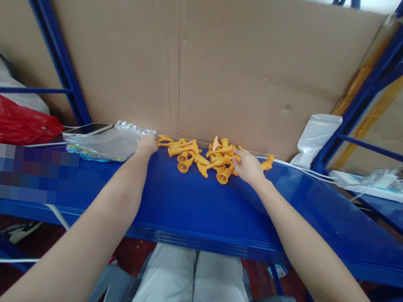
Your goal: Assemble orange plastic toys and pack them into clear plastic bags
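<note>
A loose pile of orange-yellow plastic pieces [202, 160] lies along the back of the blue shelf [201, 205]. Several have a round, hollow, cup-like end; what kind they are I cannot make out. My right hand [249, 167] is at the pile's right side, its thumb and fingers bent round a yellow piece. One more yellow piece [268, 163] lies just beyond that hand. At the pile's left end, my left hand [148, 144] rests between a thin yellow piece [165, 139] and a stack of clear plastic bags [117, 142]. Its fingertips are hidden.
A phone [91, 129] lies by the bags, with a red bag [8, 118] farther left. Cardboard [234, 71] closes off the back, between blue metal posts [53, 37]. To the right are a white pouch [316, 139], cables and a power strip [375, 187].
</note>
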{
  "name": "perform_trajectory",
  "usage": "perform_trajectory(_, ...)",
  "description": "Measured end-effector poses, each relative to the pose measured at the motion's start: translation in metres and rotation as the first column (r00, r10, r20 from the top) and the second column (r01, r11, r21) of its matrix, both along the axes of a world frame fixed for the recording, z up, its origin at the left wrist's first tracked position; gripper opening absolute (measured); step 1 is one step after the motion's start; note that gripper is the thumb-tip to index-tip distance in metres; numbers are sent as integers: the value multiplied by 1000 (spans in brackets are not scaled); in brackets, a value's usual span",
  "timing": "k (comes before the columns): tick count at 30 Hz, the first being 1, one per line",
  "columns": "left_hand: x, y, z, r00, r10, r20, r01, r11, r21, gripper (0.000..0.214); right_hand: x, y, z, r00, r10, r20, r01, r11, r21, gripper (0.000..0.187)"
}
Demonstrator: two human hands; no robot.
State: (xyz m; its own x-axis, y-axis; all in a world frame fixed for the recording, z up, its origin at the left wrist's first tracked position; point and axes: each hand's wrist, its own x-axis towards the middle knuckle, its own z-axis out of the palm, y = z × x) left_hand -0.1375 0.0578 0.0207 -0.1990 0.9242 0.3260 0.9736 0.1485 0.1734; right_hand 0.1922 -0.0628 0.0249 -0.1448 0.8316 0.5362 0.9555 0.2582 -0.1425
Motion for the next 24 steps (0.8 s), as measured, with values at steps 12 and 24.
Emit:
perform_trajectory(12, 13, 18, -6, 968, -135, -212, 104, 983, -151, 52, 1, 2, -3, 999, 32, -3, -32, 999, 7, 39)
perform_trajectory(24, -1, 28, -3, 934, -178, -310, 145, 981, -128, 36, 4, 7, -6, 995, 94, -42, -93, 995, 21, 38)
